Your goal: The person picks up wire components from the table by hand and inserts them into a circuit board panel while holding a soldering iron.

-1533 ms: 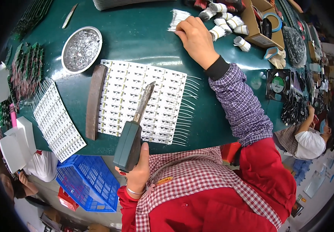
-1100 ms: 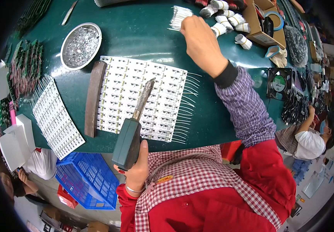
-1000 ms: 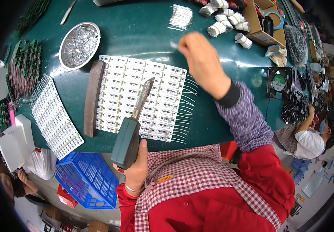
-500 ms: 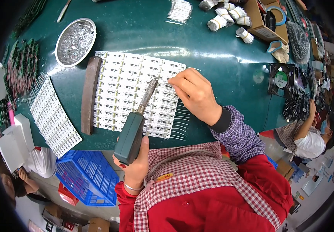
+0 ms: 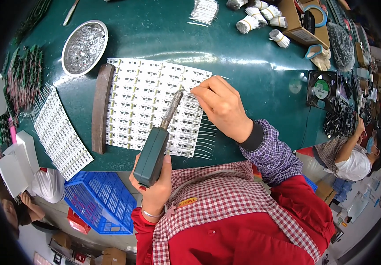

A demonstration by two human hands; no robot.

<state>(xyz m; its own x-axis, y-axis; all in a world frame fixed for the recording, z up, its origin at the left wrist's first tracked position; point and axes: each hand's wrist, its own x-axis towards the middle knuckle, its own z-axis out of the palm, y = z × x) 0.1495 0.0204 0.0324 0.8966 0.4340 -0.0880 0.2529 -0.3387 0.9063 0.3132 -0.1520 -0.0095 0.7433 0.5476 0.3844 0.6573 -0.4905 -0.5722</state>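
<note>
A white panel of small circuit boards (image 5: 144,106) lies flat on the green table, with thin wires (image 5: 206,140) sticking out along its right side. My left hand (image 5: 157,187) is closed around the dark green handle of a soldering gun (image 5: 153,152). The gun's tip rests at or just over the panel's upper right part. Close beside the tip, my right hand (image 5: 223,106) pinches a thin wire (image 5: 190,91) against the panel; its fingers hide most of the wire. A brown bar (image 5: 102,108) lies along the panel's left edge.
Left of the bar lies a second wired panel (image 5: 62,132). A metal bowl of shiny scraps (image 5: 84,48) stands behind it. Wire bundles (image 5: 248,24), a cardboard box (image 5: 296,26) and a fan (image 5: 322,90) occupy the far right. Co-workers sit at both sides; a blue crate (image 5: 100,201) stands below the table.
The soldering gun has shifted slightly right, its tip now nearer the right fingertips. My right hand has barely moved and keeps its pinch.
</note>
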